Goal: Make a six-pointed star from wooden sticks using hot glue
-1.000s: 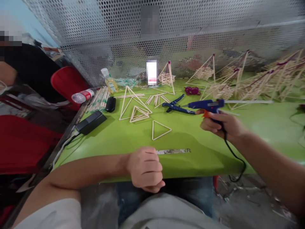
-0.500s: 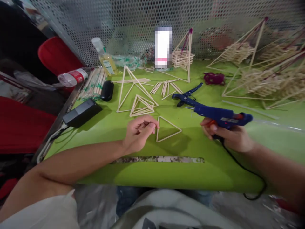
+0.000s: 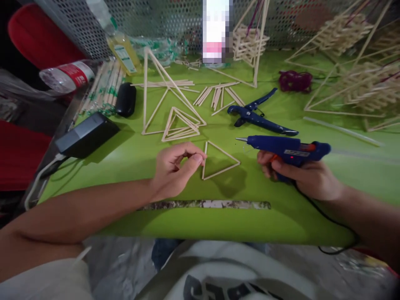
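Note:
My left hand [image 3: 179, 168] is closed in a pinch at the left side of a small triangle of thin wooden sticks [image 3: 222, 171], which lies on the green tabletop. The thumb and finger meet on that stick. My right hand [image 3: 300, 175] grips a blue hot glue gun [image 3: 275, 145] with its red light lit. Its metal nozzle points left, above and beyond the triangle's right corner. Behind the gun lies a dark blue cutter [image 3: 261, 121]. Smaller nested stick triangles [image 3: 181, 134] and a larger stick frame [image 3: 144, 98] sit beyond my left hand.
Loose cut sticks [image 3: 217, 96] lie mid-table. To the left are a black adapter [image 3: 87, 135], bundled sticks [image 3: 101, 89] and bottles. Stick structures [image 3: 371, 89] and purple string [image 3: 294, 81] occupy the right. A patterned strip [image 3: 218, 204] lies near the front edge.
The camera view has shifted lower and closer. The glue gun has moved left and nearer to the triangle, exposing more of the cutter. My left hand keeps its pinch at the triangle.

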A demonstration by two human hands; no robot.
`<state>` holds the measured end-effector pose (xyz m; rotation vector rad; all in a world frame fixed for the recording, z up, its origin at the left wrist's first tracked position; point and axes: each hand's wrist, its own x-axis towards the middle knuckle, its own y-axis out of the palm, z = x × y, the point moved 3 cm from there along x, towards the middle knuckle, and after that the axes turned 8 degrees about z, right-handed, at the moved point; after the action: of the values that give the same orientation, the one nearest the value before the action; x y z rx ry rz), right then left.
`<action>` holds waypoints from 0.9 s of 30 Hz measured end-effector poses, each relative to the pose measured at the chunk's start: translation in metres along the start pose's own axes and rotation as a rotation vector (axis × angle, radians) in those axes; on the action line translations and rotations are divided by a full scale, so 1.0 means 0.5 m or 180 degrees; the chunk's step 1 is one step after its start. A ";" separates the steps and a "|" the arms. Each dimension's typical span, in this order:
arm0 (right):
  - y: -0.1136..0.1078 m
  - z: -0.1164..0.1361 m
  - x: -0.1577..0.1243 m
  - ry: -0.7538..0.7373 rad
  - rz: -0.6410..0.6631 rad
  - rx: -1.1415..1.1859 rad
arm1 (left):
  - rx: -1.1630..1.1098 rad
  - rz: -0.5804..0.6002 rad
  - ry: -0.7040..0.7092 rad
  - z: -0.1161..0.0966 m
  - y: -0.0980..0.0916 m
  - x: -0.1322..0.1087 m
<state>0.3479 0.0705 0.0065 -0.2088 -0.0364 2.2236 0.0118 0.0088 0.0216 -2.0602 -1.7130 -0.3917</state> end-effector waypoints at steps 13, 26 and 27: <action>0.008 0.001 -0.008 0.0090 -0.0299 -0.0101 | 0.0036 -0.0065 -0.0432 -0.008 0.006 0.002; -0.010 0.021 -0.010 0.0555 -0.0186 -0.0218 | 0.0474 0.0602 0.0112 -0.031 0.014 0.001; -0.011 0.020 -0.011 0.0581 -0.0206 -0.0229 | 0.0447 0.0558 0.0089 -0.028 0.013 0.003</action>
<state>0.3538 0.0703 0.0178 -0.4431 -0.0235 2.1321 0.0193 0.0019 0.0335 -2.0715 -1.4849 -0.2368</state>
